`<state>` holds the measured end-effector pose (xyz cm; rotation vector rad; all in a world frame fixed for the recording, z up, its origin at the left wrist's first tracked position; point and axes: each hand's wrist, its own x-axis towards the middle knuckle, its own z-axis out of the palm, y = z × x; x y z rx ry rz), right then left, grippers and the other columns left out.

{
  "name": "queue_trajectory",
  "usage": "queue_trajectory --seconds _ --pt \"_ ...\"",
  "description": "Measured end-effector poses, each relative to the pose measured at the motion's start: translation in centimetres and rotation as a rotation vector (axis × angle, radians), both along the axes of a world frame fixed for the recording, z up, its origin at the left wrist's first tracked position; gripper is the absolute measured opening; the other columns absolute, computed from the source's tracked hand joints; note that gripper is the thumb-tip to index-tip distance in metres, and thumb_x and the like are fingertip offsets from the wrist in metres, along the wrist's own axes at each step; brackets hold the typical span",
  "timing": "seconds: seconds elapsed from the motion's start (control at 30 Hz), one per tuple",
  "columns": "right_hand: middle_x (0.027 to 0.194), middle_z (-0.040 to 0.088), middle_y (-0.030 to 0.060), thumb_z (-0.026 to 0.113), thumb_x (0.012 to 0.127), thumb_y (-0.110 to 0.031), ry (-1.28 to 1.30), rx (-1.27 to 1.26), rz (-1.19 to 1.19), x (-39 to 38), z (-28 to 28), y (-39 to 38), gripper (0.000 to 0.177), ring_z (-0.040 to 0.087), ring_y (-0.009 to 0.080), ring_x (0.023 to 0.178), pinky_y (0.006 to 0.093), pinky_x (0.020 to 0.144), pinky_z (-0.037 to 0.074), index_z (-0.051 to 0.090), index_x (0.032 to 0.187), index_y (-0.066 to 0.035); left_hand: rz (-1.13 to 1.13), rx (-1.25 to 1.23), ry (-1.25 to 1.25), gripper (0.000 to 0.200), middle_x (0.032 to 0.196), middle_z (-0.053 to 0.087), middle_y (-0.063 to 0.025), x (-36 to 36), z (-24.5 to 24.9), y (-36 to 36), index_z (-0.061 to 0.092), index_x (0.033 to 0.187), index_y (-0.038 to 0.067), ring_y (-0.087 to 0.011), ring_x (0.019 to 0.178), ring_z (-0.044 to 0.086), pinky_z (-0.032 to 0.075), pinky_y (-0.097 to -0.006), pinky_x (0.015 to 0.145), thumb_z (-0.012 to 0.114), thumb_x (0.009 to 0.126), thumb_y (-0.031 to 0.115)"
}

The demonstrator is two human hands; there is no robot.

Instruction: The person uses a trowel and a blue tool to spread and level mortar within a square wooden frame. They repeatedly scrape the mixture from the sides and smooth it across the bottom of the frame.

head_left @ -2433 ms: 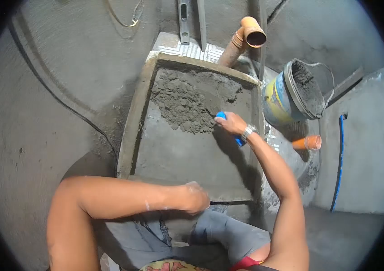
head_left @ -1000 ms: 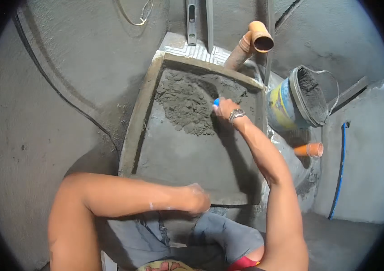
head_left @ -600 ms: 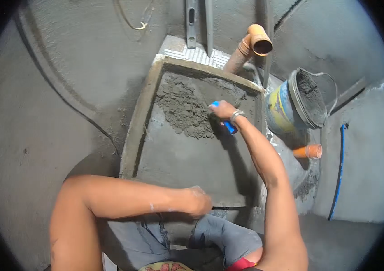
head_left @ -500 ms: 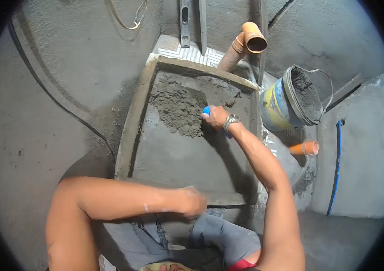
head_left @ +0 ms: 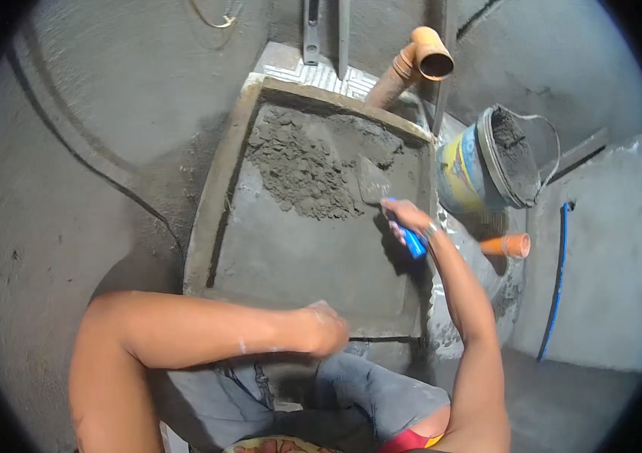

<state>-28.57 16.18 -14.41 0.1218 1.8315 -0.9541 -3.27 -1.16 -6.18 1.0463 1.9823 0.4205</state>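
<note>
My right hand (head_left: 409, 219) is closed round the blue handle of a trowel (head_left: 373, 181), whose flat metal blade points up and left. The blade lies at the right edge of a heap of crumbly grey mortar (head_left: 298, 162). This heap covers the upper part of a shallow square basin with a raised rim (head_left: 219, 181). Above my knee, near the basin's front edge, is my left hand (head_left: 328, 330), its fingers curled and partly hidden, so what it may hold cannot be made out.
A bucket of mortar (head_left: 460, 170) stands tilted right of the basin. An orange pipe (head_left: 392, 83) rises behind the rim, and a shorter orange pipe (head_left: 508, 245) sticks out at the right. A spirit level (head_left: 312, 34) leans at the back. A black cable (head_left: 83, 155) runs along the left.
My right hand has moved right and slightly down with the trowel, and its blade now shows beside the heap. My left hand has stayed almost in place.
</note>
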Motion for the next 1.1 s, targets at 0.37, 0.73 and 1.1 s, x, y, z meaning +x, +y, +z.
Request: queue_trajectory --seconds 0.37,0.73,1.1 --pt "0.051 0.045 0.0017 0.052 0.09 -0.047 -0.039 0.137 -0.059 4.2 2.7 3.2 0.038 0.045 0.0116 0.037 0.0287 0.032 0.039 0.049 0.078 -0.011 -0.034 -0.038 0.097 0.015 0.097 0.07 -0.0095 -0.7 1.4 -0.9 0.073 0.087 0.008 -0.0245 0.088 0.067 0.053 -0.0385 0.071 0.065 0.076 0.014" --pt "0.051 0.05 0.0078 0.049 0.091 -0.045 0.311 0.077 0.383 2.0 1.9 -4.4 0.044 0.048 0.0171 0.036 0.033 0.034 0.041 0.048 0.073 -0.005 -0.089 -0.119 -0.002 0.02 0.097 0.069 -0.0108 -0.4 0.0 -0.2 0.071 0.091 0.006 -0.0275 0.091 0.066 0.052 -0.0396 0.075 0.065 0.074 0.015" --pt "0.039 0.039 0.0026 0.042 0.095 -0.044 0.038 -0.153 0.061 -1.2 -0.5 -5.2 0.052 0.037 0.0146 0.028 0.0298 0.03 0.034 0.046 0.057 -0.01 0.004 -0.035 -0.033 0.02 0.097 0.069 -0.0094 -1.4 1.2 -0.3 0.072 0.093 0.008 -0.0269 0.091 0.066 0.052 -0.0397 0.076 0.062 0.076 0.012"
